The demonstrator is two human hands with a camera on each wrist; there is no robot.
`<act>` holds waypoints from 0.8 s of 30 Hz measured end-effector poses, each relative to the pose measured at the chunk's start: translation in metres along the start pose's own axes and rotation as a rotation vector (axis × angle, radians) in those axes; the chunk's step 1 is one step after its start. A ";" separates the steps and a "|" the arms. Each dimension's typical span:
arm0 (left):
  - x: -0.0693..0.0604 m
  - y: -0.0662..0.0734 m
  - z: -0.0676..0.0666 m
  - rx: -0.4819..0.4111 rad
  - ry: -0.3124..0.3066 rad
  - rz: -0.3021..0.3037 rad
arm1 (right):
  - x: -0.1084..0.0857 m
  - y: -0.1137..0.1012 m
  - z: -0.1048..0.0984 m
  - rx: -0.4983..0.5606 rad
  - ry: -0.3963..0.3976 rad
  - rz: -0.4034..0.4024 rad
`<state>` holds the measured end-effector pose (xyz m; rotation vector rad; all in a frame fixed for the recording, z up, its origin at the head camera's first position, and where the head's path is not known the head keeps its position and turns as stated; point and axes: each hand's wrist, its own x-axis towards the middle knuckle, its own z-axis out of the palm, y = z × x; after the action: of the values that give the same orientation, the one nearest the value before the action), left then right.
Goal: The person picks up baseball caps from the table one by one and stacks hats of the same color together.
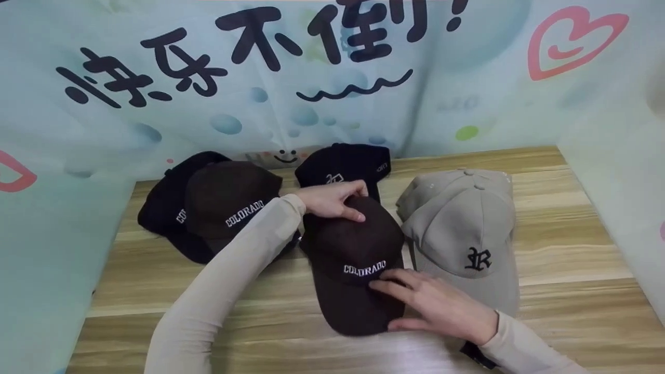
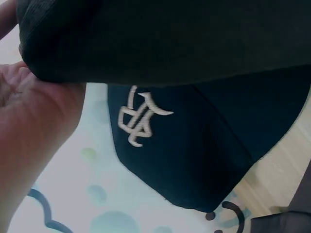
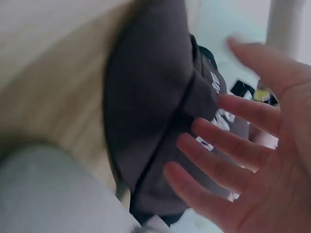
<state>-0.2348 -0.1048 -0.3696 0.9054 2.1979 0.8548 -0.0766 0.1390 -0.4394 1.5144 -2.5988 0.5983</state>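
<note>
A dark brown baseball cap (image 1: 358,241) with white COLORADO lettering lies in the middle of the table, brim toward me. My left hand (image 1: 332,200) grips the back of its crown, thumb on top; the other fingers are partly hidden behind. In the left wrist view the edge of the brown cap (image 2: 170,43) covers part of my left hand (image 2: 36,107). At the cap's front, my right hand (image 1: 436,301) has its fingers extended near the lettering and brim. The right wrist view shows that right hand (image 3: 252,150) with fingers spread beside the brown cap (image 3: 150,92).
Behind the brown cap sits a navy cap (image 1: 343,161) with a white letter. Two stacked grey caps (image 1: 462,228) lie on the right. On the left, another brown COLORADO cap (image 1: 228,192) overlaps a dark cap (image 1: 161,202). A printed backdrop (image 1: 332,114) rises behind the wooden table (image 1: 571,249).
</note>
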 end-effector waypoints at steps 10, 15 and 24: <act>0.006 -0.012 -0.003 0.082 0.043 -0.104 | 0.006 -0.010 0.016 -0.054 -0.078 0.091; 0.003 -0.012 -0.012 0.087 0.084 -0.094 | 0.009 -0.011 0.017 -0.077 -0.066 0.108; -0.007 -0.020 -0.033 0.033 0.198 -0.057 | 0.005 -0.008 0.019 -0.073 -0.056 0.083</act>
<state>-0.2620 -0.1325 -0.3626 0.7991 2.4018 0.9177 -0.0705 0.1242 -0.4533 1.4282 -2.7051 0.4683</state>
